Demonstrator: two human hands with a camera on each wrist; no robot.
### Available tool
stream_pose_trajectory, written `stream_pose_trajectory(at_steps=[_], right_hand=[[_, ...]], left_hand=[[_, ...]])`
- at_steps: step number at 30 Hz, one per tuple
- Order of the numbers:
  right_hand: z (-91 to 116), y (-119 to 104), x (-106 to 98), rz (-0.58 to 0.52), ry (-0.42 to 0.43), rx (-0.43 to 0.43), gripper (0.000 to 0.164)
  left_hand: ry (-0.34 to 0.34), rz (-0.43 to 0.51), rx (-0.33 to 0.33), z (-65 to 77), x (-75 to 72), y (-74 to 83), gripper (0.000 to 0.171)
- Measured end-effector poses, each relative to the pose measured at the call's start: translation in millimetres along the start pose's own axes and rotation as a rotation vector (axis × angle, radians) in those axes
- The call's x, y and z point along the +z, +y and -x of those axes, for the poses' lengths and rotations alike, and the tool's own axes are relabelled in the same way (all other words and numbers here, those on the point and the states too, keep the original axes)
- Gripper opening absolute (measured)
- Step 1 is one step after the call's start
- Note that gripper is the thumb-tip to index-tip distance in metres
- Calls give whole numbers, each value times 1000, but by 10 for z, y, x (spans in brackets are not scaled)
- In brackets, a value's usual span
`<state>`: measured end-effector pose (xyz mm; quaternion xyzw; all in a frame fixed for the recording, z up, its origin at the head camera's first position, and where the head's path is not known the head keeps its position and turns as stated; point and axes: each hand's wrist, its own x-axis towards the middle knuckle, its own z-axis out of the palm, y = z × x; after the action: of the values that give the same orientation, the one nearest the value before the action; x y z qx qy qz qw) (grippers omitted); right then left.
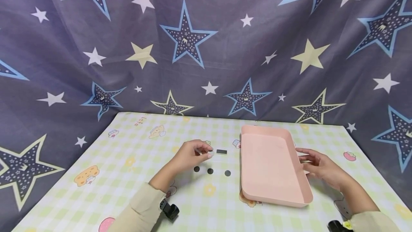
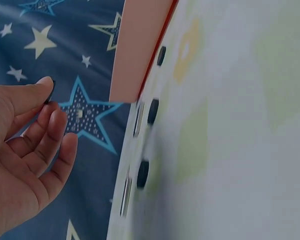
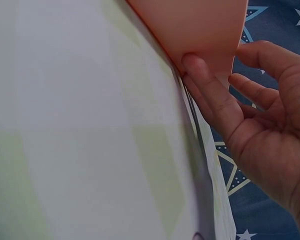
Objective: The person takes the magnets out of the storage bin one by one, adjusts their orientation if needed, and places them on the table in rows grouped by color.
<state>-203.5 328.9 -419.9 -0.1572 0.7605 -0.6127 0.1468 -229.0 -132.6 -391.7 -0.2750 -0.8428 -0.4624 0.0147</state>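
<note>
My left hand [image 1: 194, 155] is raised a little above the table, and its thumb and index finger pinch a small black disc [image 2: 50, 93]. Three more black discs, one being this disc [image 1: 210, 170], lie in a row near that hand. Just past the fingertips is a small dark rectangular piece [image 1: 221, 151] with a shiny edge; the left wrist view has a second shiny-edged piece [image 2: 125, 196]. A shallow pink tray [image 1: 271, 164] stands to the right of these. At the tray's right wall, my right hand [image 1: 323, 167] touches its side with loosely extended fingers [image 3: 215, 92].
Under everything is a table with a green-and-white checked cloth [image 1: 128, 174] printed with cartoon figures. A dark curtain [image 1: 225, 56] with stars hangs along the table's back edge.
</note>
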Motion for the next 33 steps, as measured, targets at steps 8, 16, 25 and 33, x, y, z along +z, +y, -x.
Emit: stream_pose_trajectory(at_steps=[8, 16, 25, 33], right_hand=[[8, 4, 4, 9, 9, -1, 56], [-6, -12, 10, 15, 23, 25, 59], [-15, -15, 2, 33, 40, 18, 59], [-10, 0, 13, 27, 37, 12, 57]], left_hand=[[58, -43, -55, 151, -139, -83, 14], [53, -33, -77, 260, -260, -197, 16], [39, -48, -123, 285, -380, -341, 14], [-39, -65, -153, 348, -528, -482, 9]])
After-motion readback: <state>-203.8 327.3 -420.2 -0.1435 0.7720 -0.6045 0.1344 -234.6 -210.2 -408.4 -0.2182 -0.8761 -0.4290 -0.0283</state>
